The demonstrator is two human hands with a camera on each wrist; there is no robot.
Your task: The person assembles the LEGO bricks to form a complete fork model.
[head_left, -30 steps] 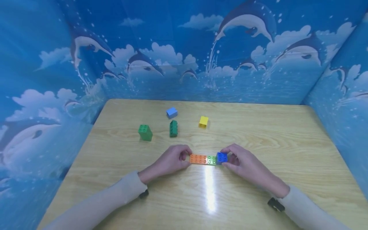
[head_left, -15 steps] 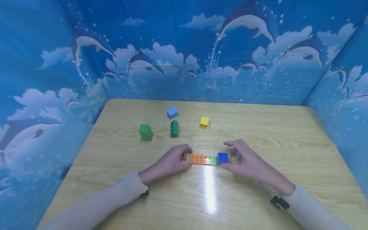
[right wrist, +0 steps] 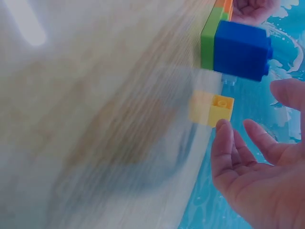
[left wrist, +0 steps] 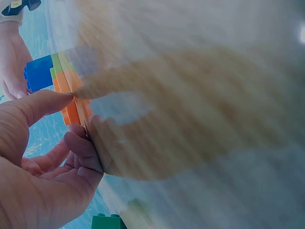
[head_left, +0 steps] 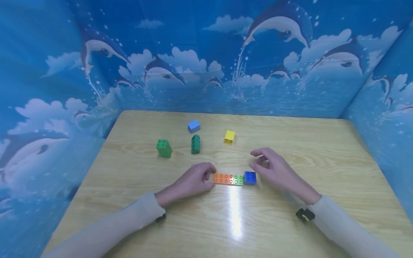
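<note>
An orange brick point(head_left: 223, 178) and a light green brick point(head_left: 238, 180) lie end to end in a low row on the wooden table. A dark blue brick point(head_left: 250, 178) stands up on the green brick's right end, studs on top. My left hand point(head_left: 193, 179) pinches the orange brick's left end between thumb and fingers; the left wrist view shows the thumb point(left wrist: 59, 101) against its side. My right hand point(head_left: 275, 171) hovers beyond and right of the blue brick, fingers loosely bent, holding nothing. In the right wrist view a gap separates its fingers from the blue brick point(right wrist: 240, 50).
Farther back stand a tall green brick point(head_left: 164, 149), a dark green brick point(head_left: 195, 144) lying on its side, a light blue brick point(head_left: 194, 126) and a yellow brick point(head_left: 229, 137). A blue dolphin-print curtain point(head_left: 200, 93) encloses the table's back and sides.
My right hand has let go of the dark blue brick and moved away toward the back of the table. My left hand has stayed at the orange brick.
</note>
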